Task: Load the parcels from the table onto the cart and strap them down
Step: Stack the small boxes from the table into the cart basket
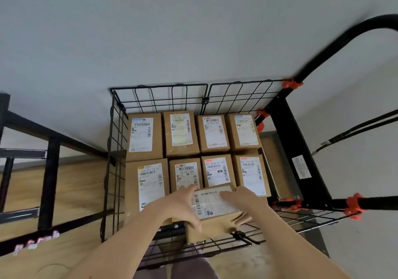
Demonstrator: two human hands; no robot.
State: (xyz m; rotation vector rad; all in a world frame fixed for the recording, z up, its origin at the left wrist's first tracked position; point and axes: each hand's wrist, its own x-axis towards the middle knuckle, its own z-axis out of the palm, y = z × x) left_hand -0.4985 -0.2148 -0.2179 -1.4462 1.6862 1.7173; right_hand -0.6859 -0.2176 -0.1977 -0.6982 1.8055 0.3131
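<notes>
Brown cardboard parcel (215, 203), black wire cart (288, 136)

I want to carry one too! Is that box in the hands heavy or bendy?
Probably stiff: the parcel is cardboard with straight edges and does not sag between the left hand and right hand. Likely fairly light, since it is small, though both hands grip it. Its flat sides should keep it from rolling.

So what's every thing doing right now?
Held parcel: in both hands, label up, at the cart's near side.
Left hand: grips its left side.
Right hand: grips its right side.
Eight parcels: packed in two rows, labels up.
Cart: holds the parcels, no strap over them.
</notes>
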